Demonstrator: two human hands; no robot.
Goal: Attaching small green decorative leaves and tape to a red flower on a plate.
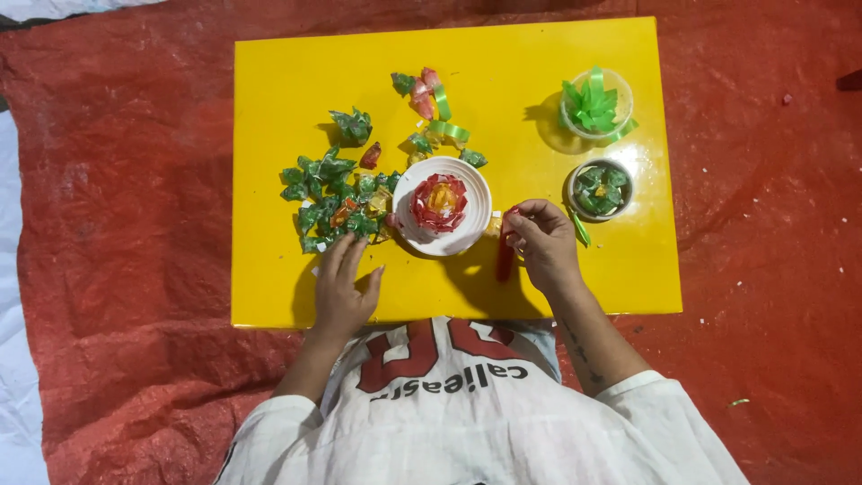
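Note:
My left hand (344,287) lies flat on the yellow board (287,90), fingers spread, its fingertips touching a heap of folded green wrapper pieces (328,199). My right hand (542,241) is closed around a red stick-shaped tool (505,260) held upright, just right of a white plate (466,233). On the plate sits a red and yellow flower made of folded pieces (439,201).
More folded pieces and green strips (429,103) lie at the board's far middle. A clear cup of bright green strips (593,106) and a small bowl of green pieces (600,189) stand at the right. Red tarp (135,180) surrounds the board.

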